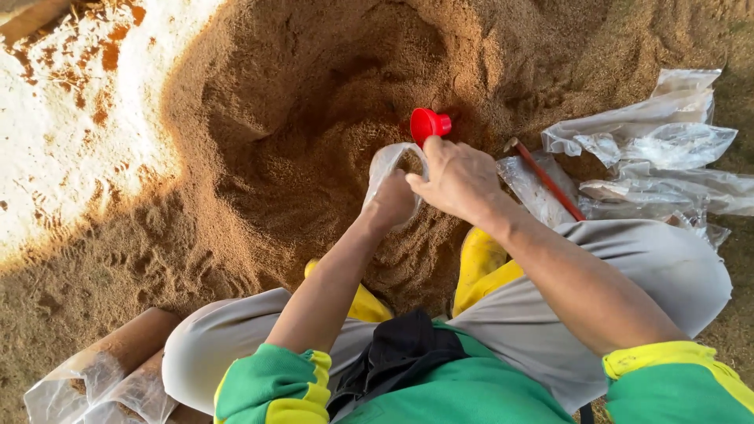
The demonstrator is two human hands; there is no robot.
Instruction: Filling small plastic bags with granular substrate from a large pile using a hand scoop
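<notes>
While the person squats over a big heap of sawdust-like brown stuff point(314, 118), both hands are bunched on one small clear plastic bag point(389, 161) right at the centre of the view. The left hand point(390, 202) is closed around the bag's body from below, and the right hand point(455, 179) is pinching the bag's rim, holding the mouth open. There's already some brown fill showing inside.

A red cup-shaped scoop point(430, 124) sits in the pile just at 12 o'clock from the right hand, untouched.

What could go wrong, as a guess: that film looks thin and floppy, so if the pinch on the rim slips the mouth could fold shut and spill the fill back out. Loose ground under the yellow boots point(479, 259) doesn't help balance either.

Surface is all loose granules, with a white patch of ground point(71, 118) at 10 o'clock. A stack of empty bags point(660, 149) and a red-handled tool point(546, 179) lie at 3 o'clock; filled bags point(102, 377) lie at 8 o'clock. Outdoors, low warm light.
</notes>
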